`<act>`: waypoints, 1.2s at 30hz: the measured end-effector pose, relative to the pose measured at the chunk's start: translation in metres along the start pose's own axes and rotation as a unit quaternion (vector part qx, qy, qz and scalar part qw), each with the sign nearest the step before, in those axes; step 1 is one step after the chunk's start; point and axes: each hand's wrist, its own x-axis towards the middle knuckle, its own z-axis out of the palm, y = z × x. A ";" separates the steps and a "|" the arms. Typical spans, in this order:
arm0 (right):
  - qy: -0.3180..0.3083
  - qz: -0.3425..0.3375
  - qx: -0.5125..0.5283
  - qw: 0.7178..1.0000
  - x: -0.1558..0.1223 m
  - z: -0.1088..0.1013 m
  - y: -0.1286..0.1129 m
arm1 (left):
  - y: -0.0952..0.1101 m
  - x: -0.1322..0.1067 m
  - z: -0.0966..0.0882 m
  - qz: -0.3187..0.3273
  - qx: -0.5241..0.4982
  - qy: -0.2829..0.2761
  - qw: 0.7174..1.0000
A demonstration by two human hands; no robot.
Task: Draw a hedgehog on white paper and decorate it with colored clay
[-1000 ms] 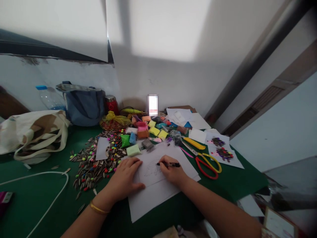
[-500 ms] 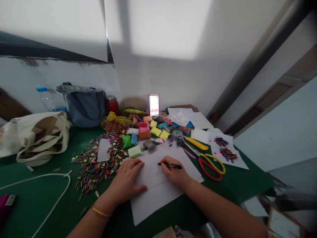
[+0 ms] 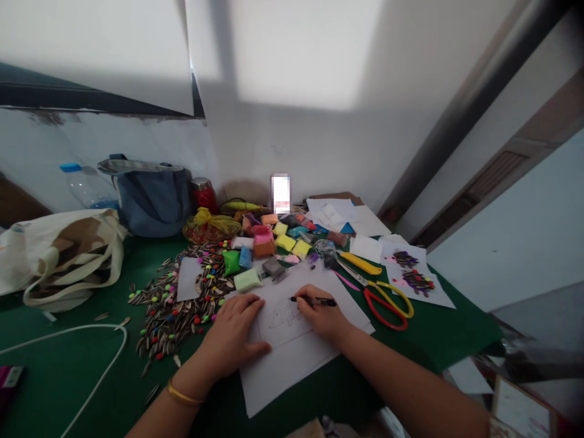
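My right hand grips a black pen, its tip on a sheet of white paper that bears a small line drawing. Flat on the left part of the sheet rests my left hand, fingers stretched and thumb apart, holding nothing. Left of it spreads a pile of sunflower seeds mixed with small coloured balls, a blank slip of paper on top. Scissors with red and yellow handles lie right of my right hand, beside a yellow utility knife.
Packets of coloured clay cluster beyond the paper. Behind them stands a phone against the wall. A blue bag, a plastic bottle and a cream tote occupy the left. Decorated paper lies right; a white cable curves front left.
The whole view has shifted slightly, so things appear a little further left. The pen tip has moved marginally over the drawing; my left hand stays in place on the paper.
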 end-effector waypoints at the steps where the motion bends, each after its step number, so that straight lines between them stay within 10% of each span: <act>1: -0.001 -0.001 0.001 1.000 0.000 0.000 0.000 | 0.001 0.000 0.000 -0.002 -0.001 -0.001 1.000; 36: 0.021 0.008 -0.027 0.999 0.000 -0.001 -0.001 | 0.002 0.001 -0.001 -0.012 -0.003 -0.006 1.000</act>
